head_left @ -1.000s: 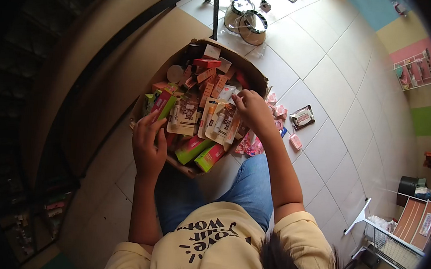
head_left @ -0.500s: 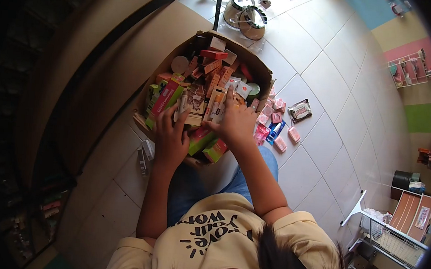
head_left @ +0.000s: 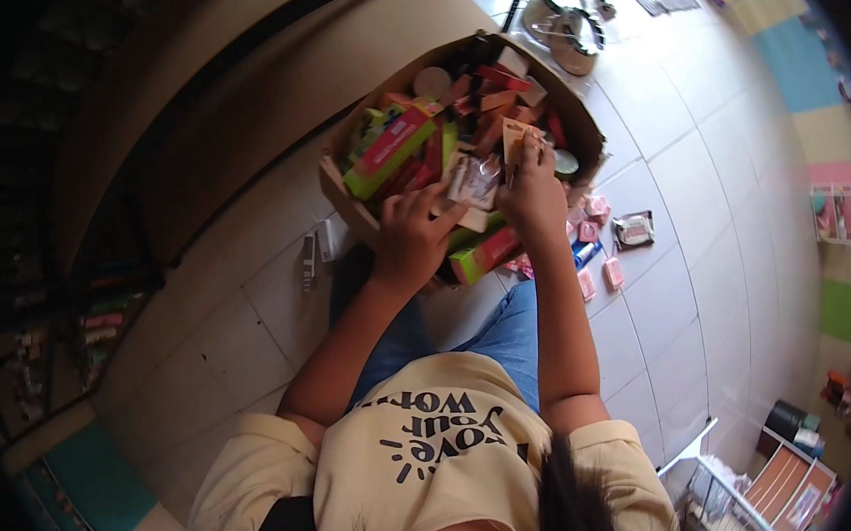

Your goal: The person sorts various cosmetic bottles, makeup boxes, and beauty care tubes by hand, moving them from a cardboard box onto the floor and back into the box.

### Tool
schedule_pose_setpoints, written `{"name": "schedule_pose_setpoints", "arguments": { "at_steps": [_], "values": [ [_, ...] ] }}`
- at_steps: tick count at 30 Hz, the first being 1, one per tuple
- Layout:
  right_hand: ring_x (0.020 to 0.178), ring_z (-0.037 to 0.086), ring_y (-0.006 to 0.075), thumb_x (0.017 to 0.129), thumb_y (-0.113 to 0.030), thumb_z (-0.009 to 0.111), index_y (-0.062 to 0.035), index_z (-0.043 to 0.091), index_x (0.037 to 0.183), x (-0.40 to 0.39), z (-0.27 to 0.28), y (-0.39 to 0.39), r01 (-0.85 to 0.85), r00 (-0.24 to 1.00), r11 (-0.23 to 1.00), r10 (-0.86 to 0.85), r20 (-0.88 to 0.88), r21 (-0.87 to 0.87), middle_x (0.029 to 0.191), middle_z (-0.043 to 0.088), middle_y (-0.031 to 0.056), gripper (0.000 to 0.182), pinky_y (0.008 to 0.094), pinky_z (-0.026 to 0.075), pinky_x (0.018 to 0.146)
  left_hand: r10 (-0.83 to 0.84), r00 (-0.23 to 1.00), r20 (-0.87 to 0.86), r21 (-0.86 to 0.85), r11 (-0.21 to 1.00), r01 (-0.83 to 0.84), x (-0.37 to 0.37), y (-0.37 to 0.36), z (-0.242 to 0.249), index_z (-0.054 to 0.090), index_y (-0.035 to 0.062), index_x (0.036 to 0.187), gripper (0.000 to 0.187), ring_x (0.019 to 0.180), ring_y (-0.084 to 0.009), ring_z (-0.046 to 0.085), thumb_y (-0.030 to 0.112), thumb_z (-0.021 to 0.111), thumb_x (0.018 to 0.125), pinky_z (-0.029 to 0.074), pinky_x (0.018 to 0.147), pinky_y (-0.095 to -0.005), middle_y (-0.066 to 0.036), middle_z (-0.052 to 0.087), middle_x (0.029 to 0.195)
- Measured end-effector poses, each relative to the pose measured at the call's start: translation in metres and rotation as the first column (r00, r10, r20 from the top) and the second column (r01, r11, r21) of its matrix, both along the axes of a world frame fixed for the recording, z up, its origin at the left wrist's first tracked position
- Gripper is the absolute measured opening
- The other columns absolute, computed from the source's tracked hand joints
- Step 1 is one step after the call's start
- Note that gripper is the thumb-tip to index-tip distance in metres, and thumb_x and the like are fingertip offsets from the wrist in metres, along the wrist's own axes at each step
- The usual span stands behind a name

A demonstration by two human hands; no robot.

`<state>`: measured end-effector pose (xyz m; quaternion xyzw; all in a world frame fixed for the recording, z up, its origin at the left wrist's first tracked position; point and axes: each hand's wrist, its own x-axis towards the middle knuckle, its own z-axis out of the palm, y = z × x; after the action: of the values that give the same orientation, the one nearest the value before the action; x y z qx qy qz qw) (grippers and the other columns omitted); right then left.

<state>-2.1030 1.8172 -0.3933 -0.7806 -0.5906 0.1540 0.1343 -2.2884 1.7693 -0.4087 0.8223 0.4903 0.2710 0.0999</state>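
Observation:
My right hand (head_left: 535,196) is closed on a small orange-and-cream carded pack (head_left: 513,139), held over the contents of a large cardboard box (head_left: 356,206). Its print is too blurred to read. My left hand (head_left: 413,235) lies at the box's near side with fingers stretched and apart, the tips touching the edge of a pale brown card pack (head_left: 476,180). Left of that pack is a long pink-and-green carton (head_left: 391,152). Another green-and-pink carton (head_left: 485,255) lies below my right wrist. Several small red and orange boxes (head_left: 496,101) fill the far part.
Small pink packs (head_left: 613,272) and a dark-edged packet (head_left: 633,230) lie on the tiles right of the box. A grey-white pack (head_left: 309,261) lies to the left. Plastic-wrapped round items (head_left: 574,41) stand beyond. A white wire rack (head_left: 739,505) is at lower right.
My right hand has moved forward over the box with the carded pack, lifting it from beside the brown pack. My left hand stays near the brown pack. The whole view has shifted.

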Motion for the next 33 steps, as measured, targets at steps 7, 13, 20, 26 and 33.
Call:
{"name": "schedule_pose_setpoints", "arguments": {
  "at_steps": [7, 13, 20, 26, 33],
  "values": [
    [0.115, 0.054, 0.0374, 0.077, -0.011, 0.061, -0.0123, 0.039, 0.142, 0.032, 0.027, -0.044, -0.080, 0.918, 0.967, 0.167, -0.361, 0.244, 0.133, 0.049, 0.0227, 0.069, 0.0404, 0.047, 0.096, -0.117, 0.993, 0.003, -0.020, 0.993, 0.117, -0.001, -0.009, 0.012, 0.070, 0.0190, 0.110, 0.041, 0.110, -0.0280, 0.055, 0.001, 0.066, 0.073, 0.041, 0.093, -0.0424, -0.009, 0.056, 0.121],
    [0.106, 0.059, 0.0366, 0.073, -0.023, 0.069, -0.0157, 0.032, 0.146, -0.009, 0.040, -0.079, -0.328, 0.878, 0.912, 0.390, -0.277, 0.247, 0.137, 0.044, 0.0185, 0.082, 0.0431, 0.052, 0.086, -0.182, 0.959, 0.215, -0.140, 0.967, 0.215, 0.003, -0.017, 0.005, 0.057, 0.0116, 0.116, 0.044, 0.108, -0.0353, 0.055, -0.003, 0.062, 0.076, 0.047, 0.090, -0.0457, -0.016, 0.051, 0.119],
    [0.099, 0.062, 0.0374, 0.067, -0.013, 0.074, -0.0105, 0.042, 0.139, 0.005, 0.024, -0.076, -0.183, 0.851, 0.910, 0.337, -0.404, 0.372, 0.125, 0.055, 0.0182, 0.079, 0.0429, 0.053, 0.084, -0.267, 0.626, 0.732, -0.090, 0.873, 0.478, 0.015, -0.024, 0.002, 0.038, 0.0061, 0.122, 0.056, 0.116, -0.0368, 0.052, -0.019, 0.044, 0.073, 0.043, 0.099, -0.0433, -0.021, 0.042, 0.129],
    [0.111, 0.057, 0.0207, 0.079, -0.004, 0.065, -0.0052, 0.040, 0.141, 0.084, -0.033, -0.121, 0.410, 0.402, 0.874, 0.084, -0.912, 0.261, 0.124, 0.057, 0.0096, 0.067, 0.0330, 0.046, 0.098, -0.232, 0.863, 0.449, -0.048, 0.958, 0.282, 0.030, -0.017, 0.029, 0.047, 0.0059, 0.119, 0.045, 0.121, -0.0352, 0.049, -0.012, 0.047, 0.078, 0.041, 0.101, -0.0429, -0.019, 0.044, 0.129],
    [0.111, 0.055, 0.0210, 0.085, -0.009, 0.062, 0.0053, 0.045, 0.132, 0.227, -0.169, -0.247, 0.858, 0.351, 0.495, -0.365, -0.862, 0.140, 0.125, 0.055, 0.0145, 0.051, 0.0319, 0.044, 0.094, -0.087, 0.991, 0.098, 0.056, 0.995, 0.082, 0.009, 0.006, 0.022, 0.060, 0.0053, 0.106, 0.026, 0.117, -0.0319, 0.052, -0.004, 0.055, 0.083, 0.045, 0.097, -0.0419, -0.014, 0.052, 0.123]
  ]
}}
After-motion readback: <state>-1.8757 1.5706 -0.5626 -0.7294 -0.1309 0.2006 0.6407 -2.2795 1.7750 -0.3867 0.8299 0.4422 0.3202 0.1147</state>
